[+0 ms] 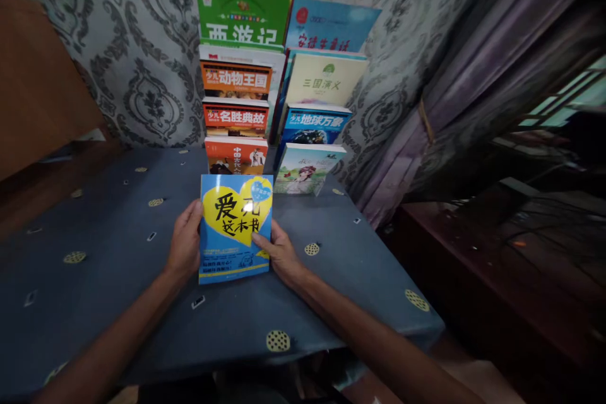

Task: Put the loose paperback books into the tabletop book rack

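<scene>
A blue book (235, 262) with a yellow heart and Chinese lettering on its cover is held upright between my hands. My left hand (186, 238) grips its left edge, the fingers passing behind. On the right edge, my right hand (283, 252) has its thumb on the front cover. Just behind stands an orange-red book (227, 153), partly covered by the blue one. To its right is a pale green book (303, 170) with a drawn figure. Further back, books rise in two stepped columns, among them a green book (243, 12) and a light blue book (331, 22).
A blue cloth with pineapple prints covers the table (118, 227). Patterned wallpaper (156, 95) rises behind the books. At the left is a brown cardboard-like panel (42, 88). A purple curtain (454, 95) and a dark red cabinet (473, 284) stand to the right.
</scene>
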`<move>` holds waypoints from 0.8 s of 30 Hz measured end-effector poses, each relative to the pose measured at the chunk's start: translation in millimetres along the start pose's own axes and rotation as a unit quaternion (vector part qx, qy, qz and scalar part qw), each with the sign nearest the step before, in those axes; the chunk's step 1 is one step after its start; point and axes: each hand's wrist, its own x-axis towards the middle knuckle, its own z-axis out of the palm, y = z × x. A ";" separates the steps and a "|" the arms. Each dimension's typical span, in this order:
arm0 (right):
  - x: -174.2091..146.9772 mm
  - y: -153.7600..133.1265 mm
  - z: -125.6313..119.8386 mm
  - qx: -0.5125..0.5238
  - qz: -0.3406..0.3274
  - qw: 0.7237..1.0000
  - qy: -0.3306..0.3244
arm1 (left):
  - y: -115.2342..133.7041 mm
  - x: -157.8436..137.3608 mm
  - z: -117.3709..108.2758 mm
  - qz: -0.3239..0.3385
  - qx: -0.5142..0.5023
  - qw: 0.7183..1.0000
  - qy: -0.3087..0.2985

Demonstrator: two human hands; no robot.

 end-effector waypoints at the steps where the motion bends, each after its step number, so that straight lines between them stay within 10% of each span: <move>1: 2.0 -2.1 -1.3 -0.005 -0.011 1.000 -0.005 | 0.2 0.0 1.7 0.005 0.003 1.000 0.012; 14: -5.8 -0.5 -10.1 -0.131 -0.106 0.986 -0.017 | -13.7 -3.0 -38.0 -0.011 0.244 0.963 -0.111; 24: -18.8 0.6 -6.1 -0.211 -0.120 0.970 0.031 | -27.1 -16.6 -37.6 0.116 0.389 0.914 -0.006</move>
